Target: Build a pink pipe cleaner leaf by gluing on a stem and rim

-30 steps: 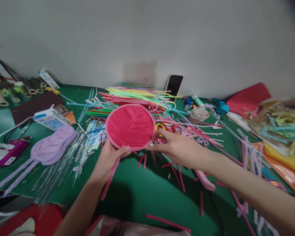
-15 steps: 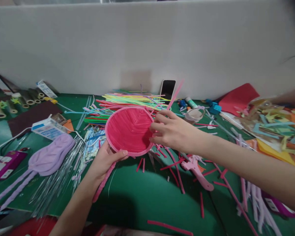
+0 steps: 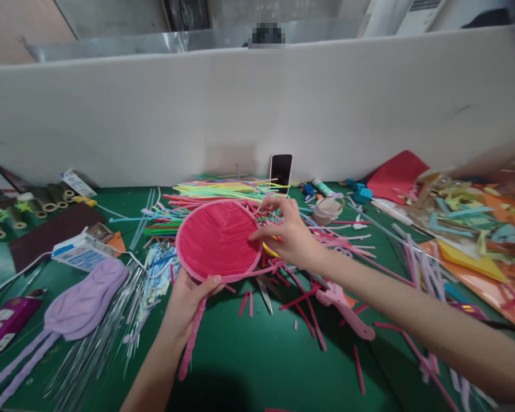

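My left hand (image 3: 193, 294) is closed on the lower edge of a round pink pipe-cleaner leaf (image 3: 217, 243), its thumb lying over the pale rim. A twisted pink stem (image 3: 191, 343) hangs below that hand. At the leaf's right side is my right hand (image 3: 289, 232), thumb and fingers spread apart, the thumb against the leaf's right edge. From the lower rim a loose pink pipe cleaner (image 3: 266, 270) runs off to the right beneath the right hand. Scissors with pink handles (image 3: 347, 315) lie to the right, partly under cut pieces.
Bundles of coloured pipe cleaners (image 3: 223, 187) lie behind the leaf, near a phone (image 3: 281, 170) leaning on the white partition (image 3: 154, 120). A purple leaf (image 3: 86, 300) and thin wires (image 3: 98, 326) are at left. Paper scraps (image 3: 476, 217) crowd the right.
The upright pink strip by my right hand no longer stands up; a strip now trails right from the lower rim. My right-hand fingers have spread. The view has tilted up.
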`<action>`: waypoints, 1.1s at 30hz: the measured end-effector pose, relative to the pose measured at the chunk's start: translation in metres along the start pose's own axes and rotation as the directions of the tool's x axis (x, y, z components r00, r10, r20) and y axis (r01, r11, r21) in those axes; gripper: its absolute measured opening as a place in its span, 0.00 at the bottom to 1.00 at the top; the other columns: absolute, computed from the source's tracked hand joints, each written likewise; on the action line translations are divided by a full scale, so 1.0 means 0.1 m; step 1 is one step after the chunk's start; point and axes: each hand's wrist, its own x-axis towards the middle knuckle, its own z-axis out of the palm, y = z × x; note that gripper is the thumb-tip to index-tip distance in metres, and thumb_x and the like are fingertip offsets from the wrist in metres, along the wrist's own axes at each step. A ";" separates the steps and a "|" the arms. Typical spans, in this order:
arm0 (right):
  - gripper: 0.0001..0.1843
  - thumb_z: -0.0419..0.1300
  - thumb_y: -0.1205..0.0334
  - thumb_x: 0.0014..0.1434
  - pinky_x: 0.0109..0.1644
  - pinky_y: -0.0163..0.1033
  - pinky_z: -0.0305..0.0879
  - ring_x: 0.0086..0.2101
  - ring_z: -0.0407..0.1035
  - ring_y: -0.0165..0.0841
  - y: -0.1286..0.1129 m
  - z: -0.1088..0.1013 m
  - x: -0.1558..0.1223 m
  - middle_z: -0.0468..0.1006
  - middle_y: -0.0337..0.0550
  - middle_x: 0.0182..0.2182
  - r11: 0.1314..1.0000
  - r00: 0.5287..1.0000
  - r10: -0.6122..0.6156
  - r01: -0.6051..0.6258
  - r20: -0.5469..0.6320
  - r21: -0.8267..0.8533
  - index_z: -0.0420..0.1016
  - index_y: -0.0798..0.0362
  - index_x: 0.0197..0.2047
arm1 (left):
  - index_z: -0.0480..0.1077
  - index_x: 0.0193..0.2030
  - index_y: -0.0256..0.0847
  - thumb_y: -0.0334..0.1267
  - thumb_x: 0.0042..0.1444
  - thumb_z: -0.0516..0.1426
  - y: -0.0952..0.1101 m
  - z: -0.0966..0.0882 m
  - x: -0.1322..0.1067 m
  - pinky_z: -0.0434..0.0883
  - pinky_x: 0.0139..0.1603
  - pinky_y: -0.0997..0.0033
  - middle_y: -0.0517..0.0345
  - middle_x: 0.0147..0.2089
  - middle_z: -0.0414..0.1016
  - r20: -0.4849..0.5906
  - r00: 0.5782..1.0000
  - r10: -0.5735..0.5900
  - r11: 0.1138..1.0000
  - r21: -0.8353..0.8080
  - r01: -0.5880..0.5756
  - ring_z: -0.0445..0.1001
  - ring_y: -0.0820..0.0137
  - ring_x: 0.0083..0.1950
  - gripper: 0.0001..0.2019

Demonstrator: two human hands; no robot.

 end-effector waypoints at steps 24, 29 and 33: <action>0.07 0.65 0.60 0.56 0.40 0.41 0.74 0.39 0.73 0.36 -0.48 0.37 -0.30 0.77 0.46 0.39 0.628 0.692 0.698 -0.465 -0.187 0.624 0.82 0.49 0.39 | 0.68 0.58 0.45 0.35 0.42 0.72 -0.20 0.25 -0.28 0.80 0.46 0.70 0.57 0.48 0.82 -0.186 0.974 0.133 0.991 -0.003 -0.136 0.81 0.65 0.48 0.35; 0.07 0.66 0.61 0.56 0.49 0.46 0.73 0.43 0.74 0.38 -0.32 0.34 -0.33 0.78 0.47 0.42 0.749 0.796 0.578 -0.430 -0.181 0.504 0.84 0.48 0.39 | 0.64 0.60 0.45 0.34 0.39 0.73 -0.18 0.25 -0.29 0.80 0.46 0.68 0.54 0.50 0.81 -0.156 0.986 0.059 0.997 -0.036 -0.065 0.80 0.60 0.50 0.40; 0.14 0.65 0.59 0.58 0.47 0.44 0.75 0.41 0.77 0.37 -0.26 0.32 -0.39 0.82 0.46 0.43 0.594 0.772 0.635 -0.513 0.030 0.619 0.82 0.49 0.48 | 0.64 0.59 0.42 0.35 0.39 0.73 -0.20 0.25 -0.31 0.80 0.46 0.66 0.52 0.51 0.81 -0.136 0.989 0.055 0.998 -0.021 -0.058 0.80 0.60 0.50 0.39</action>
